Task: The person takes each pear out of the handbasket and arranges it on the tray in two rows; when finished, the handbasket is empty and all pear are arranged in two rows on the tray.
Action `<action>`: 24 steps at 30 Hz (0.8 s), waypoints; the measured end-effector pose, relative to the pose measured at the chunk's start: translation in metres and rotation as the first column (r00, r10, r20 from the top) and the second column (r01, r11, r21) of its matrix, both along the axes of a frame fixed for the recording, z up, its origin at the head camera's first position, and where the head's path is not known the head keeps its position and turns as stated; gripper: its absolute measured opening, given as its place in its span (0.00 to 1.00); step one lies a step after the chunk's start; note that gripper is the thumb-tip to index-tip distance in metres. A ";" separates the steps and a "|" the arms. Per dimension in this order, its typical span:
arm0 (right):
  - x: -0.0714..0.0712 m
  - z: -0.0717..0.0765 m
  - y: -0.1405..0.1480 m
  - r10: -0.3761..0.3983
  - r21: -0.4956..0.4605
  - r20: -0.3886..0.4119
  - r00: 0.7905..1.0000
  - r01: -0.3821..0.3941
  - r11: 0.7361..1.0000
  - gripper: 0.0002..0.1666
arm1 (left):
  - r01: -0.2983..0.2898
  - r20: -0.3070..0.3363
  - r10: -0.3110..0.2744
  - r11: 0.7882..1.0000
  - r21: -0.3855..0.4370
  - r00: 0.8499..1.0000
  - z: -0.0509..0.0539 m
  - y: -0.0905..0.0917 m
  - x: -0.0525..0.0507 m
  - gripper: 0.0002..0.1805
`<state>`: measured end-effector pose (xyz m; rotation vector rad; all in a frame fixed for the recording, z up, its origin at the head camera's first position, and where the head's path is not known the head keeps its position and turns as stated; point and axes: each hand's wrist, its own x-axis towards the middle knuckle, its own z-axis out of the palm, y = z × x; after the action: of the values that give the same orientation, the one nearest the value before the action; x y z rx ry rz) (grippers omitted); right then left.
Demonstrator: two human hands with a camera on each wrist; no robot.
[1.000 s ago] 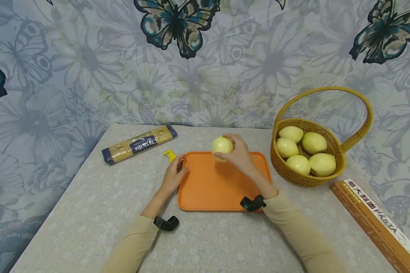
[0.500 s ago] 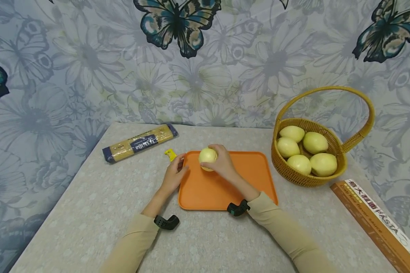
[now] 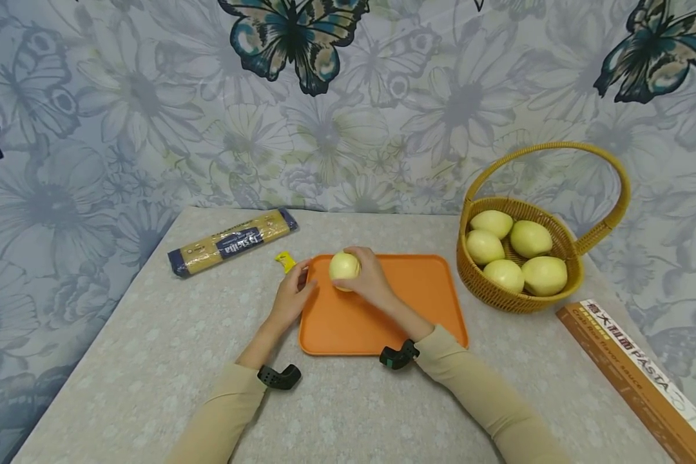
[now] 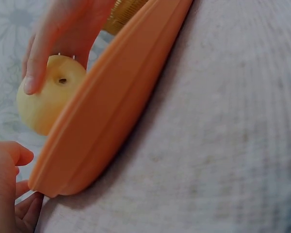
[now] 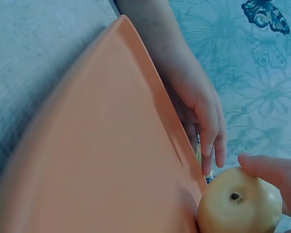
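One pale yellow fruit is in the right hand, gripped at its side between the thumb and the curved fingers, which are spread as wide as the fruit; both wrist views show a dark-centred hollow in its skin. It is just left of that palm, over the far left part of the orange tray; whether it rests on the tray or hangs slightly above cannot be told. The left hand has relaxed, nearly straight fingers and touches the tray's left edge, with the fruit near it on the right. Just beyond the left fingertips is a small yellow object, and farther off on that side a pasta packet lies at a slant. Well to the right of the right hand stands a woven basket with a tall handle, five similar fruits inside. Nearer the person than the basket, and also right of that hand, lies a long brown and white box marked PASTA. Each wrist wears a black device, the right one below its hand.
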<state>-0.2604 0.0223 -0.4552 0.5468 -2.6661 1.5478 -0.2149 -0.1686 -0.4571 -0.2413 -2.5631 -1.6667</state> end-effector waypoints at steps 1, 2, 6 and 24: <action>0.001 -0.001 0.000 0.008 0.000 0.004 1.000 -0.008 1.000 0.41 | -0.002 -0.001 0.002 1.000 -0.002 1.000 0.000 0.000 0.001 0.27; 0.001 -0.001 0.000 0.013 0.001 0.009 1.000 -0.013 1.000 0.41 | -0.004 -0.002 0.004 1.000 -0.004 1.000 -0.001 0.001 0.001 0.27; 0.004 0.000 0.002 0.039 0.006 0.011 0.999 -0.039 0.999 0.41 | -0.012 -0.004 0.012 1.000 -0.003 1.000 -0.002 0.003 0.004 0.27; 0.010 -0.001 0.011 0.065 0.039 -0.027 0.998 -0.064 0.997 0.44 | -0.030 -0.008 0.030 0.999 -0.013 1.000 -0.013 0.010 0.008 0.27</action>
<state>-0.2507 0.0334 -0.4565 0.6577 -2.6882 1.4957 -0.2066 -0.1585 -0.4703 -0.2080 -2.5595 -1.6366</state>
